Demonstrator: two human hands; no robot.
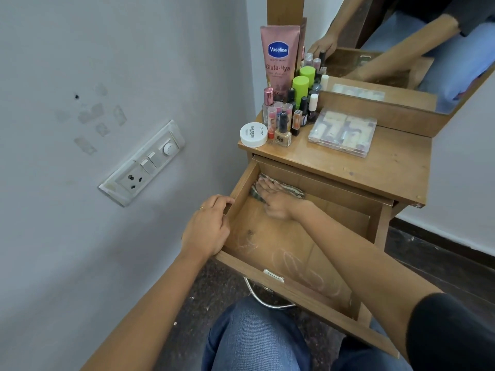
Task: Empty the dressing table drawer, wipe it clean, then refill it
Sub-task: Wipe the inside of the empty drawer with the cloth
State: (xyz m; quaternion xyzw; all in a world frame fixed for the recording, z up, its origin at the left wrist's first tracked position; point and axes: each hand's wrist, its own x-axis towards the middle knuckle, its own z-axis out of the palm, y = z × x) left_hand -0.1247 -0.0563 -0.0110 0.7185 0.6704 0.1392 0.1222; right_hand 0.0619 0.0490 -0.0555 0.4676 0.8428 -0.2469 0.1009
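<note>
Wiping the emptied drawer (270,236), center of the frame.

The right hand (276,202) lies flat with straight fingers, pressing the cloth (290,190) into the back left corner. The left hand (207,227) curls over the drawer's left wall, bracing it. Best practice here is probably to keep the palm flat, trace all 4 walls, then pull forward over the white smears (302,269) near the front. The bare floor leaves room for strokes, but the bench (375,167) overhangs the back, holding bottles (284,121) and a clear case (342,132).

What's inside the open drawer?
The drawer holds a striped cloth at the back, pressed by the right hand, and whitish smears on its bottom. What lies under the hand and forearm is hidden.
</note>
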